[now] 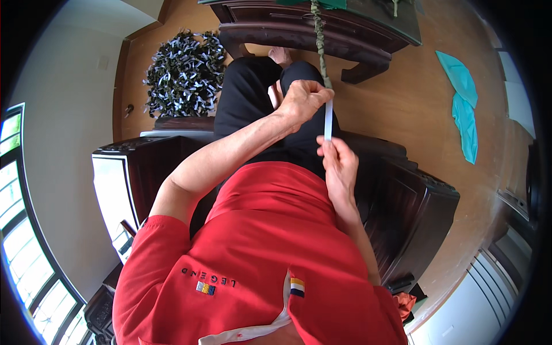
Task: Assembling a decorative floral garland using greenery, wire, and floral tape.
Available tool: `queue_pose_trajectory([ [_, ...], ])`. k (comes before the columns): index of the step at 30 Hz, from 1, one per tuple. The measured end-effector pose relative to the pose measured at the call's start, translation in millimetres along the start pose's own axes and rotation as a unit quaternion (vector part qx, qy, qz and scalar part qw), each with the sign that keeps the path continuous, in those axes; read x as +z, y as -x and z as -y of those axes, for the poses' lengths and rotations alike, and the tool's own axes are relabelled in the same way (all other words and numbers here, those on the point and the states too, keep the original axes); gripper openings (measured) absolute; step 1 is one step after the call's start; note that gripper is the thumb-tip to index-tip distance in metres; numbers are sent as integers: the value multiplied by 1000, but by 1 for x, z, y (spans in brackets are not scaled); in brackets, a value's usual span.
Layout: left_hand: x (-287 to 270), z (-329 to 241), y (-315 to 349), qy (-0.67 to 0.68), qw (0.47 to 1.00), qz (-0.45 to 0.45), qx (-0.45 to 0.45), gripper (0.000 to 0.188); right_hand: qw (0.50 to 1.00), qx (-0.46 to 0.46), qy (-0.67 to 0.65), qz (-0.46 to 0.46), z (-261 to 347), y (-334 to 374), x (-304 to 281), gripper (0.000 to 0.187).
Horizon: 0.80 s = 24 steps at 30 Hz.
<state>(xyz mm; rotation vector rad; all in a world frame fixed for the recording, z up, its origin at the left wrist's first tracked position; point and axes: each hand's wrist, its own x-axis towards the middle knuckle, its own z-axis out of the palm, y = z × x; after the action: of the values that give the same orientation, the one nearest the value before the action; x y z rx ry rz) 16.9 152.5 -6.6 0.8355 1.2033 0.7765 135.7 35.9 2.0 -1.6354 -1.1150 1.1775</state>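
A thin white strip is stretched between both hands above my lap. My left hand pinches its upper end, right where it meets a green braided cord. That cord runs up to the dark wooden table in front of me. My right hand pinches the strip's lower end. I sit in a dark wooden chair, wearing a red shirt and black trousers.
A shaggy black-and-white rag mat lies on the wooden floor at the left. Teal cloth pieces lie on the floor at the right. A small orange cloth sits by the chair. Windows line the left edge.
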Motion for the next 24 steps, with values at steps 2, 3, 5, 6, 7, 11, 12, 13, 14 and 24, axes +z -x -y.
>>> queue_pose_trajectory([
  [2, 6, 4, 13, 44, 998, 0, -36, 18, 997, 65, -9, 28, -9, 31, -15, 21],
  [3, 8, 10, 18, 45, 998, 1, -37, 18, 997, 66, -8, 28, -12, 38, -20, 21],
  [5, 8, 20, 25, 54, 995, 43, -68, 17, 995, 86, -25, 41, -10, 48, -30, 21],
  [6, 7, 23, 29, 58, 993, 64, -83, 17, 994, 95, -33, 48, -7, 51, -35, 21],
  [7, 5, 25, 33, 63, 990, 83, -98, 17, 992, 103, -42, 56, -5, 56, -38, 21],
  [11, 20, 61, 121, -63, 976, 208, -15, 17, 986, 83, 19, 141, -18, 107, -58, 17],
  [12, 15, 76, 141, -89, 956, 279, -3, 19, 982, 73, 38, 173, -20, 117, -62, 16],
  [13, 6, 72, 146, -161, 921, 354, 23, 23, 982, 73, 36, 170, -21, 123, -67, 16],
  [14, 0, 58, 149, -229, 875, 424, 50, 27, 983, 64, 33, 169, -17, 129, -73, 15],
  [24, 38, 37, 124, -94, 969, 222, 48, 29, 983, -24, 35, 181, -13, 160, -96, 11],
])
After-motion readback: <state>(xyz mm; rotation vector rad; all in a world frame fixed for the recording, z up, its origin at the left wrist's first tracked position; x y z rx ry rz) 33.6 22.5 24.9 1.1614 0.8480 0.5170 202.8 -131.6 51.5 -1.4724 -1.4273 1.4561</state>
